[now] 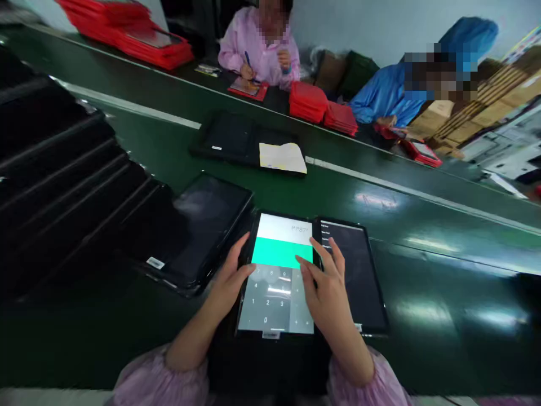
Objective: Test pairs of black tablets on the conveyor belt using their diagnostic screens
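A lit tablet (pixel 276 270) lies flat on the green table in front of me, showing a white bar, a green band and a grey number keypad. My left hand (pixel 230 279) rests against its left edge, fingers curled on the frame. My right hand (pixel 325 287) hovers over the tablet's right side with fingers spread, fingertips at the green band. A second tablet (pixel 359 276) with a dark screen and a short white menu lies touching the first on its right.
A stack of dark tablets (pixel 198 231) sits to my left beside black trays (pixel 63 180). An open black case with a paper sheet (pixel 282 157) lies farther back. Two people sit across the green table (pixel 422 225) among red cases (pixel 308 101).
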Tool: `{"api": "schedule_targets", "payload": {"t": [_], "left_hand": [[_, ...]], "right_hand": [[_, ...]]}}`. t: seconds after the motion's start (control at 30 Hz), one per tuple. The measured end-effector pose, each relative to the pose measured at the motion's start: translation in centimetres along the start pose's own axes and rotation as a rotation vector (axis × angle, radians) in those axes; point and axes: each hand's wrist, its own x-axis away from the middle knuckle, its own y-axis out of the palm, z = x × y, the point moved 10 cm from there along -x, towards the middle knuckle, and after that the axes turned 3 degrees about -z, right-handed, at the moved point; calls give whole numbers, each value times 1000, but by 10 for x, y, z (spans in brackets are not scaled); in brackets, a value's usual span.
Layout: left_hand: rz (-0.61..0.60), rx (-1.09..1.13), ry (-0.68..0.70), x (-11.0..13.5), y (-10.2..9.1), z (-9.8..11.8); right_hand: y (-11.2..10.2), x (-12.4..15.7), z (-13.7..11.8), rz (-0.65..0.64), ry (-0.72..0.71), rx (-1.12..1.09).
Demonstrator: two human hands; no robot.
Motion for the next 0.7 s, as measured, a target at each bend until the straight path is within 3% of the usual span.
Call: {"api": "schedule_targets", "payload": {"t": [0.13,0.33,0.5,0.6,0.7], "left_hand": [[15,30,21,0,-1,-6],[69,55,53,0,-6,-15],[16,83,-1,-8,-6,-27],[51,99,43,-10,-7,-23],[92,59,90,-11,-7,-16]], "right_hand": [[-3,1,19,19,80,14],[3,1,10,-44,38,-11],[-15,3,58,42,177,109],[-18,5,88,54,244,192],[-17,7,103,35,283,207]]}}
